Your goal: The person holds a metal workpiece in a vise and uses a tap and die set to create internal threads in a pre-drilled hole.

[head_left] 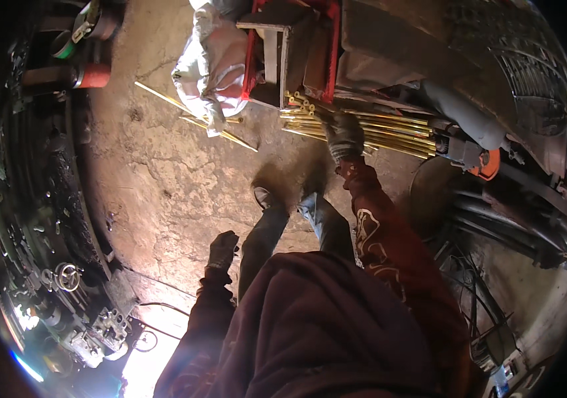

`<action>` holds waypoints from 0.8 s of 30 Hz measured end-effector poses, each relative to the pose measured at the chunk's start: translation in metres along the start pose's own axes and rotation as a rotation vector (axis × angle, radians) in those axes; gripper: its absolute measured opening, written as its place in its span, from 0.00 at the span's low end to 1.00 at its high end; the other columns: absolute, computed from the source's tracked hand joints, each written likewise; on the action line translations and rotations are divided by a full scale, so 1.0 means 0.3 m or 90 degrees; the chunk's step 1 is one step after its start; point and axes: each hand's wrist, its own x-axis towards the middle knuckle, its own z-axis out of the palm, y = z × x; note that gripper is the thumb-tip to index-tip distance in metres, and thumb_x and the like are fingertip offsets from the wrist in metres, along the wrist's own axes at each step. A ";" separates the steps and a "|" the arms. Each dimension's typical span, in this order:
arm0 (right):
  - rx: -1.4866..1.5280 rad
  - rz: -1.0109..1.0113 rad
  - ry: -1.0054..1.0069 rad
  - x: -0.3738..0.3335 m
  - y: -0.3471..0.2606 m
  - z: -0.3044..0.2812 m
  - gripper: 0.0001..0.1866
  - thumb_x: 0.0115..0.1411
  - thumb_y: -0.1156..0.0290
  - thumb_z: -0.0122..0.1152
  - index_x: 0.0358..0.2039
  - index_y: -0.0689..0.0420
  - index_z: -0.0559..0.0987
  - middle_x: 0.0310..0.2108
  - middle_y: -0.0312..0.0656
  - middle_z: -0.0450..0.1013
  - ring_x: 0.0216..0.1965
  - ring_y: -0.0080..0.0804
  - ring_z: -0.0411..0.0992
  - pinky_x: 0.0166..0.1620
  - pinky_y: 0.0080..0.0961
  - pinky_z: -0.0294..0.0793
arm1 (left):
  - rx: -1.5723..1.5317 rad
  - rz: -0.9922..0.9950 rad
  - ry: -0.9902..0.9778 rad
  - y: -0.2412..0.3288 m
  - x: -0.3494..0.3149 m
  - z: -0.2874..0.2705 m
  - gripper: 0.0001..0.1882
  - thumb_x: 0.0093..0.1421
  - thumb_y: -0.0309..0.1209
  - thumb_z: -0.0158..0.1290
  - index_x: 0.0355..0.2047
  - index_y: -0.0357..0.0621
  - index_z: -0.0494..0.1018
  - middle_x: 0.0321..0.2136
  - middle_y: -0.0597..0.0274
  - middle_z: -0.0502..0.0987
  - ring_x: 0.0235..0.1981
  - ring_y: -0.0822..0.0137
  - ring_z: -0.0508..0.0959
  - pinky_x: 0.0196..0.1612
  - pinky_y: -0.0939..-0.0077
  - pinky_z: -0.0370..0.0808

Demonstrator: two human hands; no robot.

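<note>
- Brass-coloured rods (399,137) lie bundled on the concrete floor (164,179), just below a red-edged crate (249,76) and ahead of the person's feet.
- Gloved, the right hand (345,134) reaches down onto the bundle near its left end; the fingers are dim and foreshortened, so I cannot tell whether they grip any rods or merely rest there.
- Beside the left leg, the left hand (222,250) hangs away from the rods with nothing visible in it; how far its fingers are closed is unclear.
- Smooth, loosely stacked rods could roll or fan out if lifted by one end.
- Long ends could snag the white sack (213,63) or knock the crate if swung left.
- Loose rods (233,138) near the feet could roll underfoot if stepped on.
</note>
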 end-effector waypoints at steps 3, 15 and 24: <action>-0.158 -0.062 0.018 -0.015 0.017 0.017 0.16 0.61 0.54 0.68 0.40 0.53 0.82 0.39 0.48 0.79 0.43 0.52 0.78 0.47 0.50 0.77 | -0.014 0.025 -0.014 0.020 0.004 0.023 0.24 0.69 0.42 0.61 0.59 0.41 0.77 0.43 0.59 0.84 0.35 0.65 0.84 0.35 0.70 0.81; -0.246 -0.024 -0.323 -0.105 0.234 0.007 0.21 0.61 0.48 0.69 0.44 0.50 0.83 0.45 0.49 0.80 0.49 0.55 0.79 0.51 0.51 0.78 | 0.073 0.063 -0.065 0.179 0.013 0.074 0.22 0.69 0.40 0.61 0.56 0.38 0.78 0.42 0.57 0.84 0.34 0.65 0.84 0.36 0.70 0.82; -0.528 -0.039 -0.207 -0.053 0.387 0.012 0.16 0.66 0.60 0.61 0.47 0.56 0.85 0.46 0.50 0.82 0.49 0.53 0.81 0.50 0.54 0.80 | 0.185 0.322 -0.155 0.548 0.146 0.351 0.21 0.71 0.36 0.60 0.59 0.36 0.77 0.42 0.61 0.84 0.39 0.73 0.81 0.42 0.75 0.81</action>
